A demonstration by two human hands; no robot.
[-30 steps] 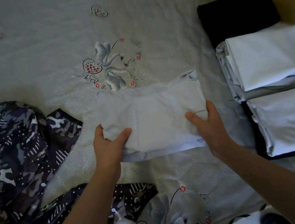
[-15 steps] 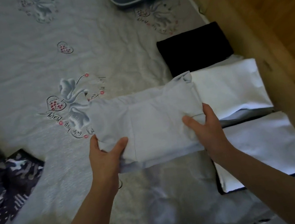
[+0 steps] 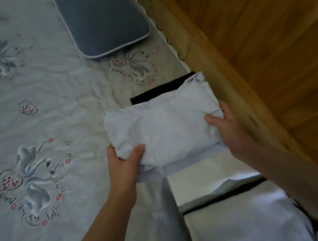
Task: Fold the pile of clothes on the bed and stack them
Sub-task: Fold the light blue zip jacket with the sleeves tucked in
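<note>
A folded pale grey garment [image 3: 168, 129] is held over the right side of the bed. My left hand [image 3: 123, 162] grips its near left corner, thumb on top. My right hand [image 3: 229, 129] grips its right edge the same way. The garment hangs above a folded black garment [image 3: 149, 95], most of which it hides. Nearer to me lie a folded white garment [image 3: 209, 177] and another white folded stack [image 3: 245, 223], with a dark layer showing between them.
The bedsheet [image 3: 39, 129] is pale with swan and heart prints. A grey-blue pillow [image 3: 103, 18] lies at the far end. A wooden bed frame [image 3: 192, 37] and wooden panelling [image 3: 276, 37] run along the right side, close to the stacks.
Both hands carried the folded grey garment to the right, from the middle of the bed to over the folded stacks. The camouflage clothes at the left have left the view.
</note>
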